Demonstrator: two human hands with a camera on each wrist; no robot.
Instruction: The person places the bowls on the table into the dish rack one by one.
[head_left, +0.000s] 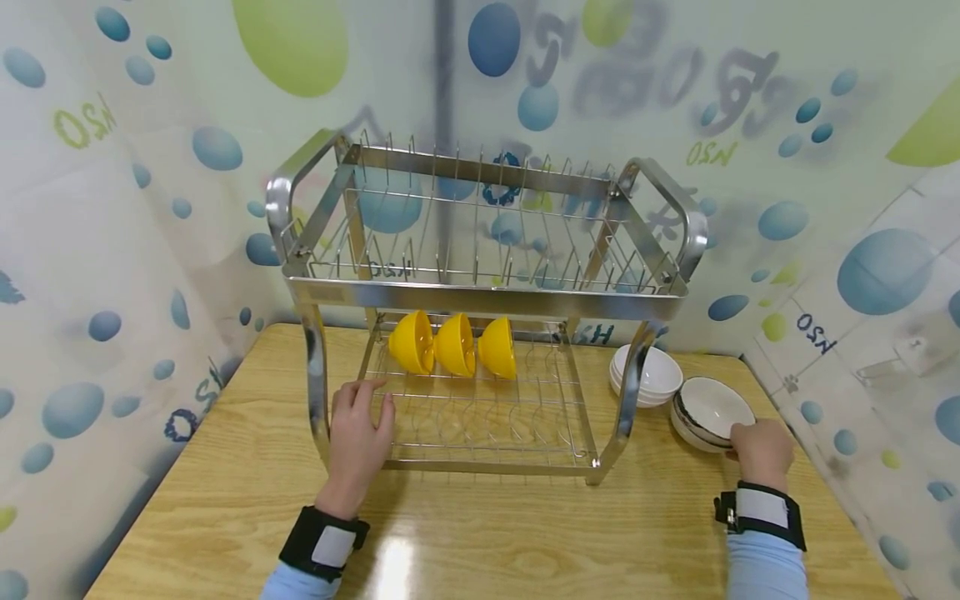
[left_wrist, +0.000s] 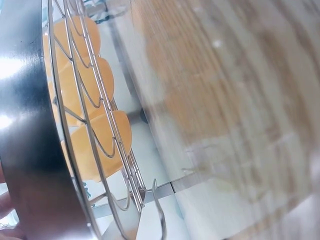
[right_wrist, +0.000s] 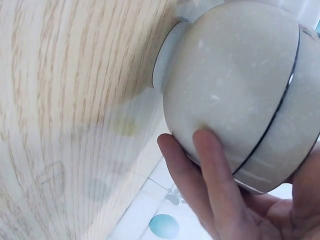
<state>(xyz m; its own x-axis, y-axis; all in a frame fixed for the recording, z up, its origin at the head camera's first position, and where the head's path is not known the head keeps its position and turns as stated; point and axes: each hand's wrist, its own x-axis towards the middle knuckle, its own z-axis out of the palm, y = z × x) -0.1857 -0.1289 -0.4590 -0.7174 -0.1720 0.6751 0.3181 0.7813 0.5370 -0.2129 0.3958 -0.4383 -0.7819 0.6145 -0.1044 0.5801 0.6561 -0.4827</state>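
Note:
On the right of the table, my right hand [head_left: 762,452] grips the near-right side of two nested cream bowls [head_left: 712,406] with dark rims. In the right wrist view the fingers [right_wrist: 212,165] touch the lower bowl's outer side, while the thumb is up by the upper bowl's rim. My left hand [head_left: 362,433] is at the front left of the metal dish rack [head_left: 487,296], beside its post, with thumb and fingers apart. Three yellow bowls [head_left: 455,346] stand on edge in a row on the rack's lower tier.
White stacked bowls [head_left: 647,375] stand behind the cream ones, near the rack's right post [head_left: 633,383]. Wire dividers line the upper tier [head_left: 480,217]. A patterned curtain [head_left: 817,192] surrounds the wooden table [head_left: 525,533].

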